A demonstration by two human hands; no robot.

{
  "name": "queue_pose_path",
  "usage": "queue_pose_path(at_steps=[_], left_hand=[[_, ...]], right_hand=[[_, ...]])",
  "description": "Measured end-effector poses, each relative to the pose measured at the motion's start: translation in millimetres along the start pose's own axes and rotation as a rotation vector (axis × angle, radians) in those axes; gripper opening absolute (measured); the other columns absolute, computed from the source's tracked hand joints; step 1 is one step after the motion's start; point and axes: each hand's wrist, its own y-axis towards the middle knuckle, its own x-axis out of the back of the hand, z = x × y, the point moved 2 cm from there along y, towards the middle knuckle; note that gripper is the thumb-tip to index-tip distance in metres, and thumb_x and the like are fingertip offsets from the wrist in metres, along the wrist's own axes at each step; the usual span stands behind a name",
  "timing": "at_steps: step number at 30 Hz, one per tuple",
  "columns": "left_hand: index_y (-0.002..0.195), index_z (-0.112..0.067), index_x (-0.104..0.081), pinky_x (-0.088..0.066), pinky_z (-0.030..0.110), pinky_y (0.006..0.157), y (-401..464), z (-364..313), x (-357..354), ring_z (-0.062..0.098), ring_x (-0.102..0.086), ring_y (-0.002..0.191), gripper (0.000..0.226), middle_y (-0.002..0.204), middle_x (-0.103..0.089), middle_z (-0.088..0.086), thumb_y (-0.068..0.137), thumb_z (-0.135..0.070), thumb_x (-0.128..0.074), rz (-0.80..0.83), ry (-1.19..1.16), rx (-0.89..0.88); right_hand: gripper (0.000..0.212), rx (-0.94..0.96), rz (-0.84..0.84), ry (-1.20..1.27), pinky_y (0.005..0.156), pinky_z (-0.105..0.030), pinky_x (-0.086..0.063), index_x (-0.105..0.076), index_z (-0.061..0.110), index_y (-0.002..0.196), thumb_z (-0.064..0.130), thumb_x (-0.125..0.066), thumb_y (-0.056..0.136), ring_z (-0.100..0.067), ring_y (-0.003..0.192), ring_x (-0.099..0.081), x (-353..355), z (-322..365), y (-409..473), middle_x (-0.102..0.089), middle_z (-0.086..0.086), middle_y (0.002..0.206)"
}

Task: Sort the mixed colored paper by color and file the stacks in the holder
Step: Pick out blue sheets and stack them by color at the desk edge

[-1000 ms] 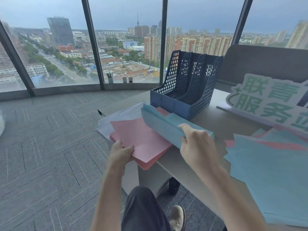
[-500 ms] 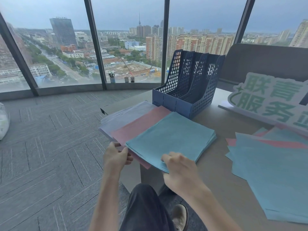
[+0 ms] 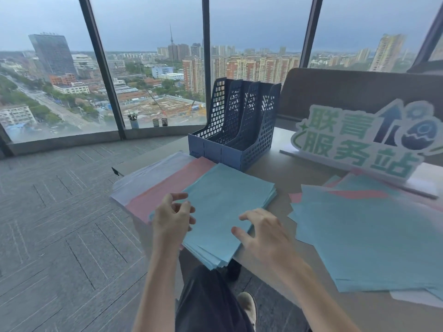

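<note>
Three sorted stacks are seen overlapped at the desk's (image 3: pixel 290 174) left corner: a white stack (image 3: pixel 148 176), a pink stack (image 3: pixel 172 188) and, uppermost, a blue stack (image 3: pixel 223 200) overhanging the near edge. One blue holder (image 3: pixel 237 130) with three slots is stood just behind them. One mixed pile (image 3: pixel 369 238) is spread toward the right edge, below one sign (image 3: pixel 359 140). Two hands are held over the blue stack, the left hand (image 3: pixel 173 216) and right hand (image 3: pixel 263 232), fingers loosely spread, nothing gripped.
</note>
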Motion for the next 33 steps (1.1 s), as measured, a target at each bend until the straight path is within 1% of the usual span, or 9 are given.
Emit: queue_pose_path(at_steps=[6, 11, 13, 15, 17, 20, 26, 30, 33], left_hand=[[0.103, -0.018, -0.063, -0.052, 0.032, 0.055, -28, -15, -107, 0.016, -0.064, 0.061, 0.012, 0.079, -0.071, 0.006, 0.096, -0.014, -0.055, 0.353, 0.061, -0.037], [0.117, -0.025, -0.062, -0.05, 0.03, 0.085, -59, -15, -202, 0.019, -0.063, 0.102, 0.023, 0.118, -0.069, -0.003, 0.095, -0.027, -0.056, 0.652, 0.43, -0.285], [0.136, -0.02, -0.052, -0.04, 0.03, 0.1, -73, -16, -234, 0.024, -0.048, 0.131, 0.04, 0.141, -0.054, 0.002, 0.099, -0.034, -0.053, 0.78, 0.577, -0.407], [0.131, -0.017, -0.053, -0.035, 0.035, 0.105, -86, -15, -259, 0.027, -0.036, 0.14, 0.037, 0.143, -0.051, 0.002, 0.1, -0.037, -0.049, 0.889, 0.715, -0.517], [0.105, -0.016, -0.055, -0.038, 0.036, 0.089, -96, -16, -273, 0.026, -0.048, 0.123, 0.026, 0.117, -0.061, 0.0, 0.1, -0.04, -0.046, 0.9, 0.862, -0.604], [0.099, -0.018, -0.056, -0.044, 0.036, 0.081, -101, -28, -287, 0.027, -0.059, 0.103, 0.027, 0.099, -0.068, 0.0, 0.097, -0.043, -0.046, 0.774, 0.865, -0.596], [0.132, -0.022, -0.046, -0.032, 0.048, 0.109, -98, -28, -319, 0.027, -0.034, 0.14, 0.044, 0.148, -0.042, 0.002, 0.099, -0.051, -0.041, 0.896, 0.945, -0.566], [0.112, -0.022, -0.049, -0.035, 0.047, 0.097, -118, -24, -312, 0.025, -0.043, 0.123, 0.034, 0.121, -0.052, -0.002, 0.098, -0.052, -0.041, 0.93, 1.114, -0.66], [0.117, -0.023, -0.05, -0.034, 0.04, 0.092, -128, -38, -305, 0.026, -0.054, 0.116, 0.036, 0.116, -0.061, -0.001, 0.098, -0.051, -0.042, 0.829, 0.996, -0.641]], right_hand=[[0.036, -0.199, -0.151, -0.096, 0.097, -0.031, -0.042, -0.067, 0.023, 0.12, 0.046, -0.062, 0.093, -0.019, 0.116, -0.058, 52, -79, -19, -0.064, 0.004, 0.12], [0.047, -0.448, -0.142, -0.267, 0.099, -0.037, -0.041, -0.062, 0.026, 0.127, 0.059, -0.053, 0.094, -0.024, 0.12, -0.052, 91, -148, -56, -0.059, 0.001, 0.125], [0.052, -0.52, -0.044, -0.34, 0.098, -0.039, -0.042, -0.061, 0.028, 0.126, 0.066, -0.047, 0.093, -0.025, 0.12, -0.052, 101, -171, -73, -0.058, 0.001, 0.124], [0.05, -0.553, 0.031, -0.327, 0.096, -0.038, -0.043, -0.063, 0.028, 0.12, 0.067, -0.047, 0.092, -0.024, 0.118, -0.053, 108, -189, -88, -0.058, 0.004, 0.119], [0.043, -0.58, 0.007, -0.258, 0.095, -0.036, -0.043, -0.067, 0.026, 0.111, 0.063, -0.052, 0.092, -0.022, 0.115, -0.055, 116, -206, -100, -0.06, 0.005, 0.116], [0.036, -0.669, -0.097, -0.165, 0.094, -0.034, -0.044, -0.069, 0.023, 0.102, 0.056, -0.057, 0.093, -0.022, 0.115, -0.055, 136, -225, -114, -0.06, 0.002, 0.115], [0.061, -1.005, -0.096, -0.412, 0.097, -0.04, -0.044, -0.053, 0.019, 0.117, 0.072, -0.05, 0.088, -0.034, 0.118, -0.051, 151, -248, -142, -0.051, -0.014, 0.126], [0.067, -1.042, -0.135, -0.456, 0.1, -0.041, -0.039, -0.05, 0.02, 0.127, 0.074, -0.044, 0.089, -0.034, 0.123, -0.049, 150, -257, -147, -0.054, -0.014, 0.13], [0.069, -1.041, -0.194, -0.362, 0.102, -0.042, -0.04, -0.042, 0.024, 0.14, 0.071, -0.045, 0.091, -0.034, 0.125, -0.048, 153, -263, -150, -0.053, -0.013, 0.134]])
